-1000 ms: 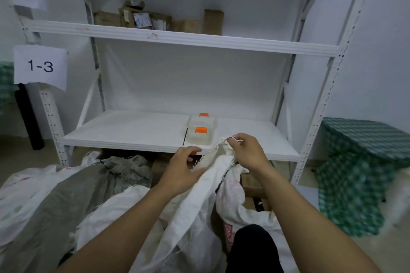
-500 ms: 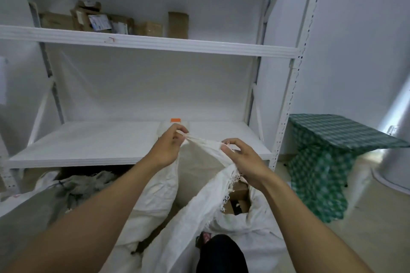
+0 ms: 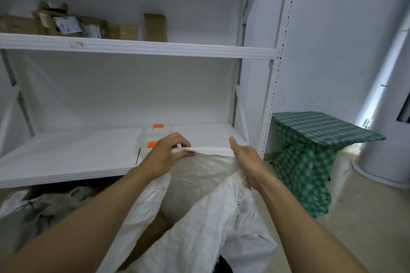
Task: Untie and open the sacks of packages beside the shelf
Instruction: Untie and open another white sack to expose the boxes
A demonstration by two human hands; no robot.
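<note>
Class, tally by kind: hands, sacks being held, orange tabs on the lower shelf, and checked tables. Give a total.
Hands: 2 (left hand, right hand)
Held sack: 1
Orange tabs: 2
Checked table: 1
Total: 6

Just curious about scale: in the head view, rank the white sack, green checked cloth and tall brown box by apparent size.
1. white sack, largest, though nearness to the camera inflates it
2. green checked cloth
3. tall brown box, smallest
</note>
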